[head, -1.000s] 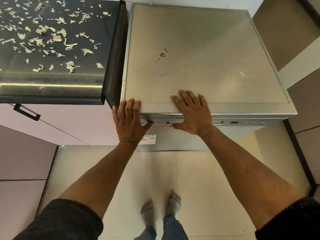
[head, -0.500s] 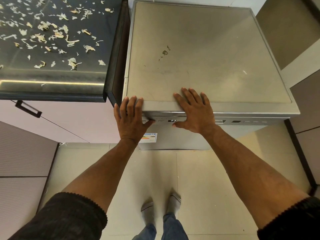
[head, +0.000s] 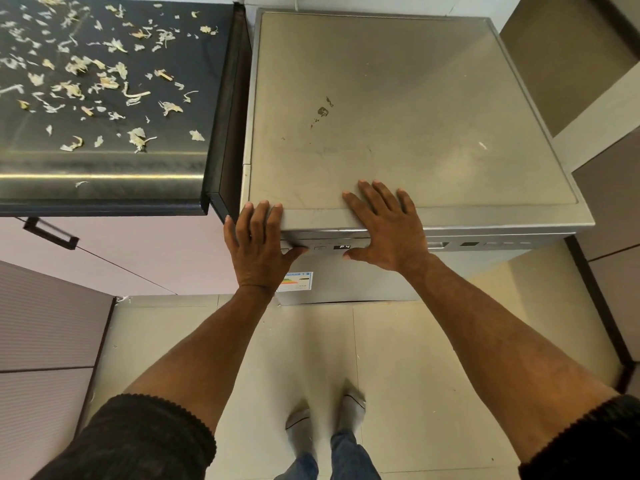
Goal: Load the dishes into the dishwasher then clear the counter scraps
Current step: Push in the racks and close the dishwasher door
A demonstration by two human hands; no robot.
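Observation:
A steel dishwasher point(head: 408, 109) stands below me with its door closed. My left hand point(head: 256, 247) lies flat over its front left corner, fingers straight on the top edge, thumb on the control strip. My right hand point(head: 388, 226) rests flat on the top near the front edge, fingers spread, thumb down by the small lit display point(head: 343, 247). Pale vegetable scraps point(head: 104, 84) lie scattered over the dark counter point(head: 180, 161) to the left. No dishes are in view.
A narrow gap separates the counter's end from the dishwasher. Pink cabinet fronts with a dark handle point(head: 48, 233) sit under the counter. Brown wall panels point(head: 588, 57) close in the right side. My feet point(head: 325, 417) stand on the beige tiled floor.
Both hands stay flat on the dishwasher's front edge. Only the view has shifted slightly; the hands and door look unmoved.

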